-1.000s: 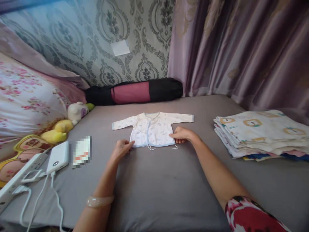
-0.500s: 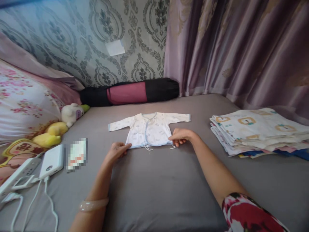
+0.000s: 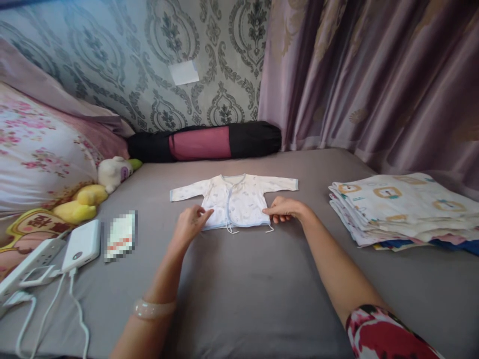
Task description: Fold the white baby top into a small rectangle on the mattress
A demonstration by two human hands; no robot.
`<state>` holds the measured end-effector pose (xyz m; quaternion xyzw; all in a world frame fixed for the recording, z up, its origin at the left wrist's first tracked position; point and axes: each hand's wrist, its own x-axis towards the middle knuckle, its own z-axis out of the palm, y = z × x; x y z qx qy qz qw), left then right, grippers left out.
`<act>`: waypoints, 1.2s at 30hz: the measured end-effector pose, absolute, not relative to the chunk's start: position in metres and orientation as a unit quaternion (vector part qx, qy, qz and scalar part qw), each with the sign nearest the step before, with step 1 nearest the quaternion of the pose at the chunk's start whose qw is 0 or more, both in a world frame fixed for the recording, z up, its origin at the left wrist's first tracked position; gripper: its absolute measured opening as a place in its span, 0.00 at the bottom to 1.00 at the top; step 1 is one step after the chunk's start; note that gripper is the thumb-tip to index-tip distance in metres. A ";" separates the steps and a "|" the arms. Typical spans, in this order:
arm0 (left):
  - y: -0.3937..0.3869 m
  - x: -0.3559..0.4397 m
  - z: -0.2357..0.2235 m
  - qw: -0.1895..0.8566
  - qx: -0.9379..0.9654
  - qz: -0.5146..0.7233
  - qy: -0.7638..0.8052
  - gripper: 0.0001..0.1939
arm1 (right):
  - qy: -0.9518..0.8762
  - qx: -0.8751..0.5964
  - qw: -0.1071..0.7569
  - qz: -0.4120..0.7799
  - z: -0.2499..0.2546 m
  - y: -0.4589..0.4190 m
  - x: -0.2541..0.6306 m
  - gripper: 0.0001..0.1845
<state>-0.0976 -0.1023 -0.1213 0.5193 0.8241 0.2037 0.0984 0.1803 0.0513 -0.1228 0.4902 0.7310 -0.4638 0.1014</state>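
A small white baby shirt (image 3: 245,202) with a faint print, pale blue trim and thin ties at the hem lies spread flat, sleeves stretched out to both sides. At its lower right corner, my right hand (image 3: 284,209) pinches the side of the cloth between thumb and bent fingers. My left hand (image 3: 192,221) is over the lower left side of the shirt, thumb and forefinger slightly apart; whether its fingertips touch the cloth is hard to see. A pale bangle (image 3: 154,309) circles my left wrist.
A stack of folded printed cloths (image 3: 407,207) lies on the grey bed sheet (image 3: 262,289) at right. Toward the left are a power bank (image 3: 81,245), a power strip (image 3: 32,264) with white cables, a blurred packet (image 3: 120,237) and plush toys (image 3: 112,173). A black-and-pink roll bag (image 3: 202,143) lies along the wall.
My left hand has let go of the hem's left corner and moved up and right over the shirt's side. My right hand keeps its hold. The view has shifted slightly.
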 end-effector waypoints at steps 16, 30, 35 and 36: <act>-0.054 -0.053 -0.139 0.184 0.523 0.153 0.818 0.16 | 0.736 0.449 0.159 -0.481 -0.121 0.047 0.180 0.18; -0.037 -0.024 -0.156 -0.060 0.632 0.224 0.739 0.16 | 0.861 0.477 -0.160 -0.071 -0.138 0.039 0.157 0.19; -0.017 -0.006 -0.164 -0.024 0.740 0.175 0.649 0.20 | 0.896 0.427 -0.113 -0.051 -0.166 0.029 0.142 0.29; -0.015 -0.005 -0.168 -0.019 0.745 0.157 0.648 0.21 | 0.895 0.431 -0.099 -0.059 -0.169 0.029 0.142 0.30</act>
